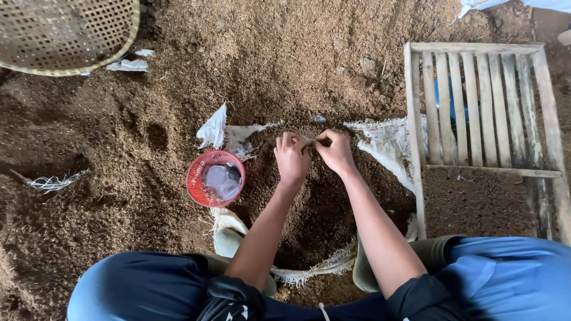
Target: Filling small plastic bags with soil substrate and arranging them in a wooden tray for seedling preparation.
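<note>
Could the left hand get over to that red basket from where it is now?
Probably yes. The left hand is busy pinching something small with the right hand, but the red basket sits close by on its side, with only loose brown soil between.

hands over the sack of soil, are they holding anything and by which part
Both hands, left hand and right hand, pinch one small pale thing between their fingertips, one at each end. It is too small to identify.

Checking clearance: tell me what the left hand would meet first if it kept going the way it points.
The left hand points up-right; its fingertips already meet the right hand over the soil, pinching something small between them. Depth is unclear.
</note>
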